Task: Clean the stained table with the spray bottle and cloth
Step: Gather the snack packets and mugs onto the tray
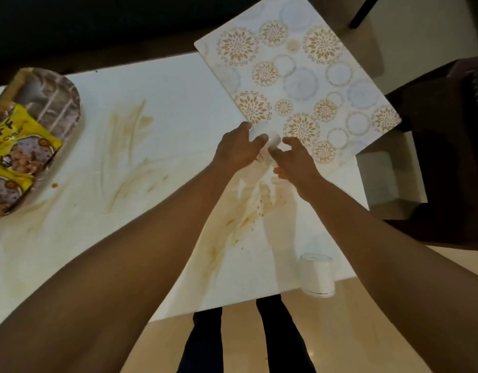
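White spray bottle (272,140) upright between both hands, top toward camera.

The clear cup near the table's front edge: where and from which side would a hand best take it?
The clear cup stands upright, alone by the table edge. Probably best: wrap the cylindrical side wall at mid-height, coming from the right, where the right hand is nearer. Nothing crowds it.

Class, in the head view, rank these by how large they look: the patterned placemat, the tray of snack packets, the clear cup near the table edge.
1. Patterned placemat
2. Tray of snack packets, partly cut off by the frame, so its full size is unsure
3. Clear cup
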